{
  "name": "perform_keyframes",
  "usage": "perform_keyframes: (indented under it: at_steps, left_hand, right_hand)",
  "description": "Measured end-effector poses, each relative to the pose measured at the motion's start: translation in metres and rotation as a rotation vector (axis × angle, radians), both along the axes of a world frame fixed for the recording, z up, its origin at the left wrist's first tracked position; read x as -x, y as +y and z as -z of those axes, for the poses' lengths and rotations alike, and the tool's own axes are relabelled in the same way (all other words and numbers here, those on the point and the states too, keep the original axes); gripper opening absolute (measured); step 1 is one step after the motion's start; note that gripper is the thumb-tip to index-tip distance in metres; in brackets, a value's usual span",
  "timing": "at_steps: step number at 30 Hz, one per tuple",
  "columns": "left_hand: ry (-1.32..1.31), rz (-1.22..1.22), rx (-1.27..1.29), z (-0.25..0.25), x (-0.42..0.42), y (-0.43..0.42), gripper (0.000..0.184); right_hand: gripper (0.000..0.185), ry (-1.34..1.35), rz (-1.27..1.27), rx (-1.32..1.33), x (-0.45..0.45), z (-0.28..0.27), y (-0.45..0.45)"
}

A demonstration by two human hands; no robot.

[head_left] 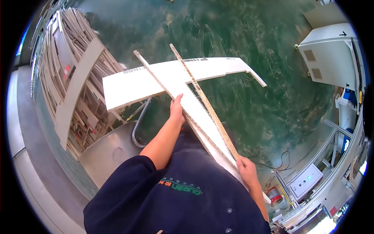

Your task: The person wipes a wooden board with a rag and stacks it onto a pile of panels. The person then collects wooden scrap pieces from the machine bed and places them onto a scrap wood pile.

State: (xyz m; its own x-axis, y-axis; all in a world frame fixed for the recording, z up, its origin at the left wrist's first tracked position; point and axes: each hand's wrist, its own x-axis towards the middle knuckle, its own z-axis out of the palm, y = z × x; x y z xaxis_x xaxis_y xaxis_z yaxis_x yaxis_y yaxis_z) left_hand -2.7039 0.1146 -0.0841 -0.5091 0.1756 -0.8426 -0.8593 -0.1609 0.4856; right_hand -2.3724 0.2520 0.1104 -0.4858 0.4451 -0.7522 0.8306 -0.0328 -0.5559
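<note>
My left hand (177,112) is closed around the edge of a long white board strip (202,119), thumb on top. Lower right, my right hand (246,170) grips the near end of a narrow strip with a speckled chipboard edge (210,109). The two strips run slantwise from in front of my body toward the upper left, with a narrow gap between them. Under their far ends lies a wide white board (130,87) with printed dark lettering and a cut-out edge. My fingers beneath the strips are hidden.
A tall pile of board offcuts (74,50) is at left, beside a metal cart surface (107,150) with a bent tube handle (136,128). A white cabinet (329,56) is at upper right. At lower right are a control box (306,181), cables and a red tin (276,198).
</note>
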Motion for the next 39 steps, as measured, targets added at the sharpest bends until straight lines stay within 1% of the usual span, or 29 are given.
perform_keyframes:
  at_steps: [3, 6, 9, 12, 15, 16, 19, 20, 23, 24, 27, 28, 31, 34, 37, 39]
  left_hand:
    - [-0.004, -0.037, 0.044, -0.003, -0.003, 0.005, 0.049]
    - [-0.056, -0.062, 0.05, -0.008, -0.002, 0.006, 0.049]
    - [-0.045, -0.073, 0.061, -0.001, -0.003, 0.004, 0.05]
    - [-0.062, -0.111, 0.127, -0.008, -0.003, 0.006, 0.055]
    - [-0.052, -0.12, 0.147, -0.012, -0.003, 0.008, 0.055]
    - [-0.056, -0.13, 0.154, -0.01, -0.005, 0.007, 0.055]
    - [-0.067, -0.145, 0.164, -0.006, -0.005, 0.006, 0.055]
    - [-0.074, -0.144, 0.166, -0.012, -0.005, 0.006, 0.056]
    - [-0.066, -0.146, 0.169, -0.007, -0.004, 0.009, 0.057]
    - [-0.063, -0.143, 0.172, -0.006, -0.006, 0.007, 0.058]
    - [-0.072, -0.153, 0.176, -0.007, -0.006, 0.009, 0.06]
    - [-0.072, -0.156, 0.155, -0.004, -0.006, 0.009, 0.062]
    - [-0.063, -0.139, 0.194, -0.004, -0.006, 0.009, 0.066]
    - [-0.097, -0.107, 0.223, -0.012, -0.006, 0.01, 0.071]
    - [-0.086, -0.086, 0.256, 0.0, -0.009, 0.005, 0.073]
    - [-0.075, -0.085, 0.272, 0.004, -0.01, 0.004, 0.073]
  right_hand:
    - [0.035, -0.008, -0.047, -0.026, -0.001, 0.0, 0.003]
    - [0.035, 0.044, -0.011, -0.065, 0.001, -0.002, 0.002]
    - [0.038, 0.071, -0.111, 0.037, 0.004, -0.001, 0.017]
    - [0.043, 0.095, 0.004, 0.193, 0.025, -0.003, 0.021]
    - [0.047, 0.121, -0.191, 0.259, 0.044, 0.001, 0.04]
    - [0.044, 0.156, -0.192, 0.234, 0.052, 0.007, 0.036]
    - [0.041, -0.006, -0.418, -0.124, 0.081, 0.006, 0.009]
    - [0.038, -0.006, -0.428, -0.127, 0.08, 0.008, 0.002]
    - [0.034, 0.305, -0.495, -0.373, 0.066, 0.02, 0.0]
    - [0.032, 0.323, -0.529, -0.411, 0.073, 0.012, 0.003]
    - [0.029, 0.312, -0.484, -0.286, 0.072, 0.01, 0.005]
    - [0.029, 0.328, -0.5, -0.327, 0.075, 0.006, 0.006]
    - [0.035, 0.397, -0.705, -0.387, 0.072, 0.005, 0.016]
    - [0.045, 0.23, -0.32, -0.153, 0.083, -0.009, 0.018]
    - [0.054, 0.268, -0.516, -0.256, 0.09, -0.003, 0.017]
    - [0.056, 0.229, -0.549, -0.223, 0.098, -0.004, 0.017]
